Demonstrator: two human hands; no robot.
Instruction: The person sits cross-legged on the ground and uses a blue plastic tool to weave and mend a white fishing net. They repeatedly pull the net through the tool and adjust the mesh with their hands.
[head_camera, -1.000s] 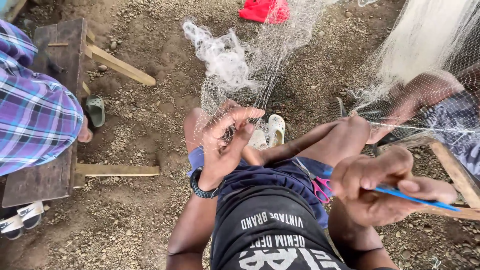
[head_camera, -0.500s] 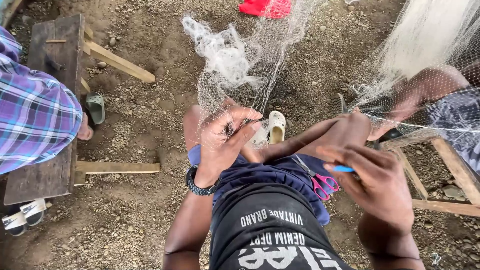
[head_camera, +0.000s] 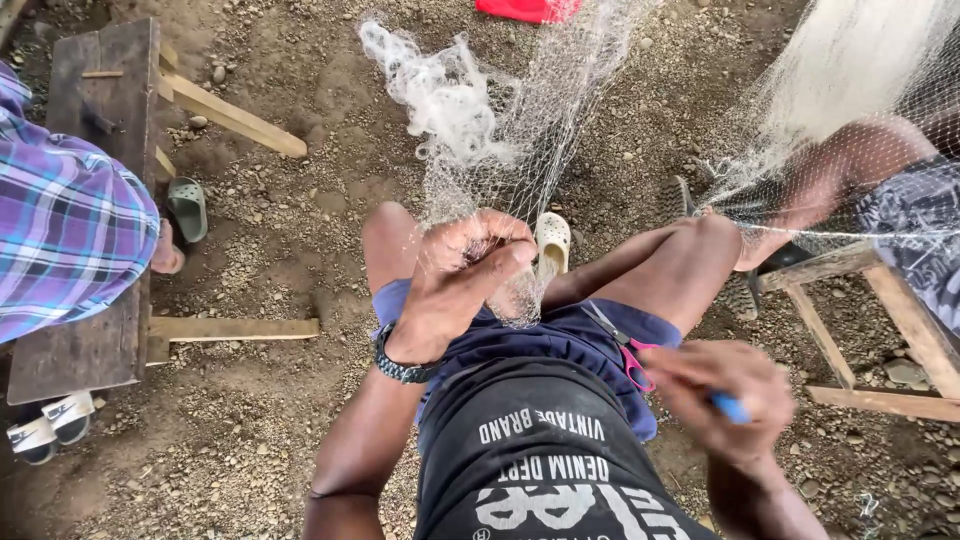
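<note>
Gripping hard now, the left hand (head_camera: 462, 285) is closed in a fist around a bunch of pale fishing net (head_camera: 500, 140), fingers curled tight over the mesh just above the left knee. That net runs away from the fist toward the far side, spreading wide and piling into a white tangle on the gravel ground (head_camera: 300, 200). A dark wristwatch (head_camera: 400, 365) sits on the left wrist.

Over on the right, near the hip, the right hand (head_camera: 722, 395) is blurred, but its fingers are folded around a slim blue tool (head_camera: 728, 407), only its end poking out. It is held well apart from the net, low beside the right thigh. Pink-handled scissors (head_camera: 632, 362) rest on the blue shorts (head_camera: 560, 345) just beside it.

Between the knees, a cream clog (head_camera: 551, 240) lies on the ground, right behind the gathered mesh.

Far left, a person in a purple plaid shirt (head_camera: 60, 235) sits on a dark wooden bench (head_camera: 95, 100), a green sandal (head_camera: 187, 208) beside it. Far right, another person's arm (head_camera: 850, 170) shows through a second sheet of net, above a wooden frame (head_camera: 890, 320). A red object (head_camera: 530, 8) peeks in at the far edge.
</note>
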